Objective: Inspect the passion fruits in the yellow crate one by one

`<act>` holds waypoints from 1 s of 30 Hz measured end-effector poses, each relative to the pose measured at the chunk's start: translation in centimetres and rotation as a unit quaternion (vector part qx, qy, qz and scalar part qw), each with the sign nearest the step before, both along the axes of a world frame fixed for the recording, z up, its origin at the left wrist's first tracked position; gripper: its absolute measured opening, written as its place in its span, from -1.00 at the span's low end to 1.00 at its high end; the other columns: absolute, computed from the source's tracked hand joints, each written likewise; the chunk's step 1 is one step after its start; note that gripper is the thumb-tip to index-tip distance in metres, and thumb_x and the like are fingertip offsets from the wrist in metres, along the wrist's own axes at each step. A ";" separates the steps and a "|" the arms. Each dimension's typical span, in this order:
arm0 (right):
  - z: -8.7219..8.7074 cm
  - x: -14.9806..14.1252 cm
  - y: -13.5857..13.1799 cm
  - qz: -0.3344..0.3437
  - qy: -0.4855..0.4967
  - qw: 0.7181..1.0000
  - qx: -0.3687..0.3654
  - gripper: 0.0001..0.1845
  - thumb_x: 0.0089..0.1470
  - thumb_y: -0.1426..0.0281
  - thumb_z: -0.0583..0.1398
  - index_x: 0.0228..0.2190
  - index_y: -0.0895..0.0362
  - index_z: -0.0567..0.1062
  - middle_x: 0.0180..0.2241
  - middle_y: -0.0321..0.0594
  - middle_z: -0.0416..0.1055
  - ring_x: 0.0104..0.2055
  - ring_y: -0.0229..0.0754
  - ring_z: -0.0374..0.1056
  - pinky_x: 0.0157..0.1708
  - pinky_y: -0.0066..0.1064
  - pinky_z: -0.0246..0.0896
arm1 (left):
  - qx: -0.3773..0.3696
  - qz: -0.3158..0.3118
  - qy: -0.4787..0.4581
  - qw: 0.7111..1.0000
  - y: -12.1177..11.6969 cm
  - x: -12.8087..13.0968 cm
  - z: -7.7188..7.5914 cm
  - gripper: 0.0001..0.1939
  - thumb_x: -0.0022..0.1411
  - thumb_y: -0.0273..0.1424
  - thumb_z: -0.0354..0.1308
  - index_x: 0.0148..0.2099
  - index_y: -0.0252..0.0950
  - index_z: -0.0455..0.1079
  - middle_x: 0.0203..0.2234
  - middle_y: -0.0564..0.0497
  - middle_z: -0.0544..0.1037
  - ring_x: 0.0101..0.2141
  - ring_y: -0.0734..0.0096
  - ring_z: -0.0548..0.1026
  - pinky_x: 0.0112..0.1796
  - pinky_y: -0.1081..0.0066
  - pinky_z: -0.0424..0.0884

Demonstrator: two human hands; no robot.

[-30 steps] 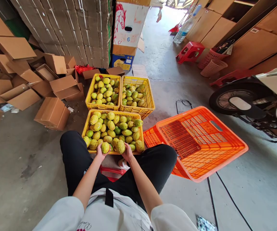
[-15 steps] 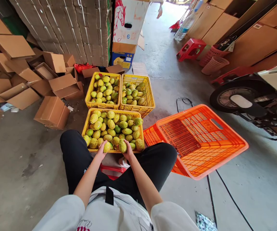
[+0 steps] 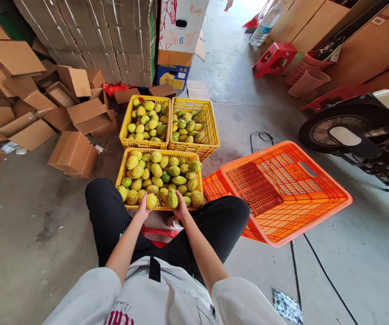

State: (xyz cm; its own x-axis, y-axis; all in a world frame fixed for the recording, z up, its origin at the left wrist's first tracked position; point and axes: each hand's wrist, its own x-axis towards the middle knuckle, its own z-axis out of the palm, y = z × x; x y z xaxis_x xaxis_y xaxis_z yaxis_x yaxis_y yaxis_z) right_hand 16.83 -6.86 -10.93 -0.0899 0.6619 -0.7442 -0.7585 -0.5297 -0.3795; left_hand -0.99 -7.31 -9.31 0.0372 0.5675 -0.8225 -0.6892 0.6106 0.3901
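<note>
I sit with a yellow crate (image 3: 123, 167) of green-yellow fruit between my knees. My left hand (image 3: 143, 209) is closed round a yellow fruit (image 3: 151, 201) at the crate's near edge. Beside it, my right hand (image 3: 181, 208) grips a greener fruit (image 3: 172, 199). Both fruits are held just above the crate's front rim. Two more yellow crates (image 3: 127, 131) (image 3: 213, 131) full of the same fruit stand side by side behind the first.
An empty orange crate (image 3: 316, 207) tilts on another at my right. Loose cardboard boxes (image 3: 74, 155) litter the left floor, with stacked flat cartons (image 3: 113, 40) behind. A scooter wheel (image 3: 336, 133), red stools (image 3: 274, 58), pink baskets (image 3: 307, 81) and floor cables (image 3: 319, 266) are on the right.
Both hands have edged slightly forward with their fruits and turned them a little. The view has tipped down slightly.
</note>
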 end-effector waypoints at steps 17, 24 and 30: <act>-0.1 0.1 0.0 -0.004 -0.007 1.000 0.003 -0.77 0.14 0.22 0.25 -0.23 0.09 0.57 -0.40 -0.22 0.63 -0.37 -0.07 0.58 -0.34 -0.31 0.53 | 0.008 0.023 0.049 0.999 0.0 0.4 -0.3 -0.95 0.26 -0.44 0.29 -0.24 -0.31 0.49 -0.40 -0.03 0.61 -0.34 0.36 0.63 -0.25 0.46 0.61; -0.1 0.2 -0.1 0.010 0.008 1.000 0.014 -0.76 0.11 0.19 0.28 -0.24 0.07 0.56 -0.38 -0.23 0.62 -0.32 -0.04 0.60 -0.30 -0.25 0.55 | 0.016 0.019 0.015 1.000 0.2 0.3 0.4 -0.83 0.30 -0.29 0.22 -0.12 -0.24 0.44 -0.34 -0.05 0.63 -0.22 0.22 0.68 -0.23 0.36 0.63; 0.1 0.2 -0.3 0.003 0.004 1.000 -0.028 -0.79 0.11 0.25 0.33 -0.27 0.09 0.51 -0.38 -0.22 0.60 -0.36 -0.11 0.55 -0.30 -0.26 0.58 | 0.031 -0.004 0.042 0.999 -0.1 0.4 0.0 -0.78 0.31 -0.24 0.28 -0.13 -0.28 0.41 -0.40 -0.04 0.61 -0.31 0.26 0.68 -0.28 0.40 0.63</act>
State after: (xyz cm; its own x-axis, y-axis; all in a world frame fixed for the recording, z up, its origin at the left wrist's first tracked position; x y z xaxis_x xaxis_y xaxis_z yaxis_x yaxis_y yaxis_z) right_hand 16.98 -7.13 -10.81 -0.1003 0.6195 -0.7786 -0.7584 -0.5541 -0.3432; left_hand -0.58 -7.40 -9.31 -0.0256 0.6179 -0.7859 -0.6485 0.5880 0.4835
